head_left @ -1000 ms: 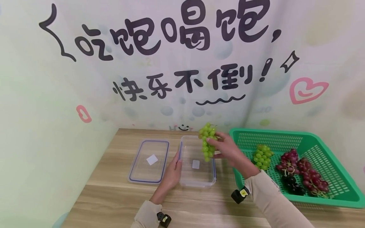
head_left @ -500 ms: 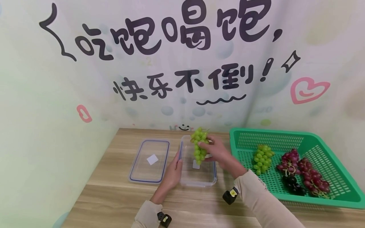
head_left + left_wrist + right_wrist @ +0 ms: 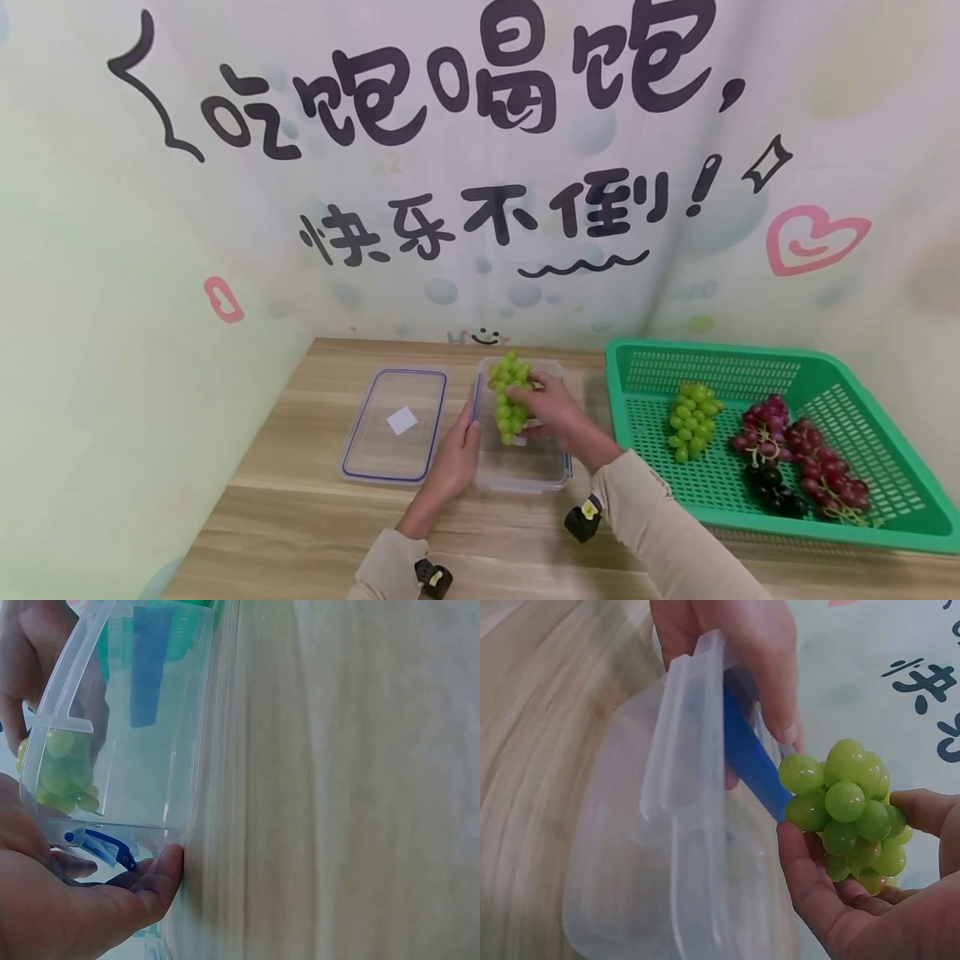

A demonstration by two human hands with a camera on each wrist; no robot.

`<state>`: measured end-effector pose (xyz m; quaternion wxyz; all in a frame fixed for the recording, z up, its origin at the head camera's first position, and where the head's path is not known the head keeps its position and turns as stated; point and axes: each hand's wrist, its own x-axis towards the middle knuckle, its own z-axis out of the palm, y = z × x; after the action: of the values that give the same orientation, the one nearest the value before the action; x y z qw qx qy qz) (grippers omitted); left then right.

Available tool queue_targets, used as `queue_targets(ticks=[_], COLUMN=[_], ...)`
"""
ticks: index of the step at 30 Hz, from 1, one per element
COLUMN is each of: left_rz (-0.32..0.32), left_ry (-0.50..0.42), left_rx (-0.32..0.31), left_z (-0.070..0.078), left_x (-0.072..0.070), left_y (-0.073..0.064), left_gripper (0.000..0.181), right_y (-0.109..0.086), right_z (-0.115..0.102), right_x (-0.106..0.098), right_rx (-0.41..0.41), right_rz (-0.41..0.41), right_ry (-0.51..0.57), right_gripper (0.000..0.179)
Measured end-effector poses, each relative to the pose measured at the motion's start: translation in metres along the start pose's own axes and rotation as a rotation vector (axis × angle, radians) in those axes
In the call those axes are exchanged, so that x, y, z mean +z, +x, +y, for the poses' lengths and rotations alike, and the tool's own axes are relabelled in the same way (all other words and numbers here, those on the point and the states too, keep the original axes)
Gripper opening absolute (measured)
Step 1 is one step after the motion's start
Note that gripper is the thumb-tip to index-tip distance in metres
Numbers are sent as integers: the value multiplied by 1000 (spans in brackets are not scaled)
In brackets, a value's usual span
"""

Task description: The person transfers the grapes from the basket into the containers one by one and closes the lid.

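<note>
My right hand [image 3: 551,408] holds a bunch of green grapes [image 3: 512,398] over the clear plastic food container [image 3: 525,477], thumb on one side and fingers on the other. In the right wrist view the grapes [image 3: 851,817] are at rim height, near the container's blue clip [image 3: 754,761]. My left hand [image 3: 453,458] grips the container's left side; the left wrist view shows its fingers around a blue clip [image 3: 105,847] and low against the wall. Inside, the container shows only a white label on its bottom, partly hidden by the right hand.
Left of the container lies its clear lid [image 3: 393,425] with a blue seal and a white label. A green basket [image 3: 750,521] at right holds green grapes [image 3: 692,421], red grapes [image 3: 825,471] and black grapes [image 3: 772,490]. A printed wall cloth [image 3: 480,292] stands behind the wooden table [image 3: 300,492].
My right hand has carried the green grapes leftward and slightly down, from the container's right side to above its left part. The left hand stays at the container's left side.
</note>
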<state>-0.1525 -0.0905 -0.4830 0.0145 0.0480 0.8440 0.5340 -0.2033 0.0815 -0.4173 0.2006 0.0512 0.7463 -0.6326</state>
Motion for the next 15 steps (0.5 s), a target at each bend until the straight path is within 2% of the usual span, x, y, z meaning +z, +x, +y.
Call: queue_targets(ticks=[9,15], left_rz=[-14,1], left_ry=[-5,2], left_rx=[-3,-7], left_z=[0,0], left_x=[1,1], left_y=[-1,0], left_gripper=[51,51], right_y=[7,11], right_z=[5,9], right_x=[8,11], right_rx=[72,68], right_rz=[-22,-33], right_ry=[20,9], right_gripper=[65,65])
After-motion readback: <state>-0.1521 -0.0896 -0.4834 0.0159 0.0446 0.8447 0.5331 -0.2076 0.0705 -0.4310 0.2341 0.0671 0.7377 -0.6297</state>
